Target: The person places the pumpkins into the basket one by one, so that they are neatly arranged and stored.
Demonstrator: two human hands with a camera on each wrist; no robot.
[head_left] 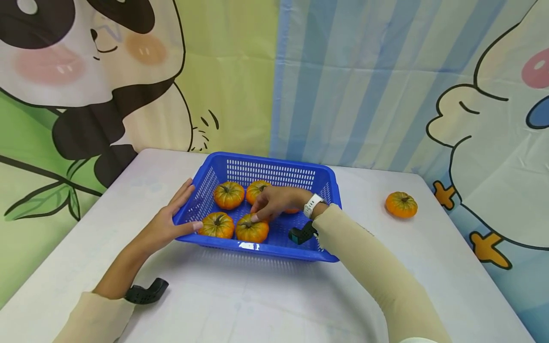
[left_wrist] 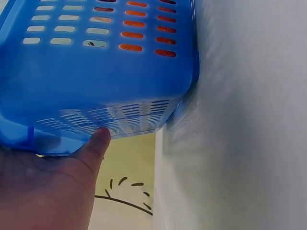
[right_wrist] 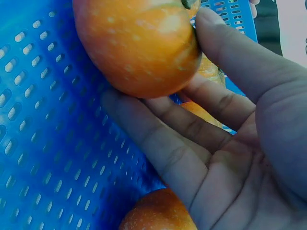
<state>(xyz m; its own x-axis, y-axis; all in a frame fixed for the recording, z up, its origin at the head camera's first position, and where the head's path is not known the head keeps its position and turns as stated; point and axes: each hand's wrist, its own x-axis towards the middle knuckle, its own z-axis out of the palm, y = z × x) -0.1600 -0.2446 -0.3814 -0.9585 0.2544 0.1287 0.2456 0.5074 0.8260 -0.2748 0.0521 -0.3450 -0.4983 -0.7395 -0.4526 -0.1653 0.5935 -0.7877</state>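
A blue plastic basket (head_left: 274,252) with slotted walls stands on the table. Inside it lie several small orange pumpkins, among them one at front left (head_left: 216,226) and one at back left (head_left: 229,195). My right hand (head_left: 274,202) reaches into the basket and grips the front-middle pumpkin (right_wrist: 139,48), thumb by its stem and fingers along its side. Another pumpkin (head_left: 291,210) is mostly hidden behind that hand. My left hand (head_left: 165,226) holds the basket's left side, thumb over the rim and fingers against the outer wall (left_wrist: 96,81).
A single pumpkin (head_left: 401,205) sits on the white table (head_left: 257,300) to the right of the basket. Behind the table hangs a cartoon-printed curtain (head_left: 231,71). Black wrist devices (head_left: 147,291) are on both arms.
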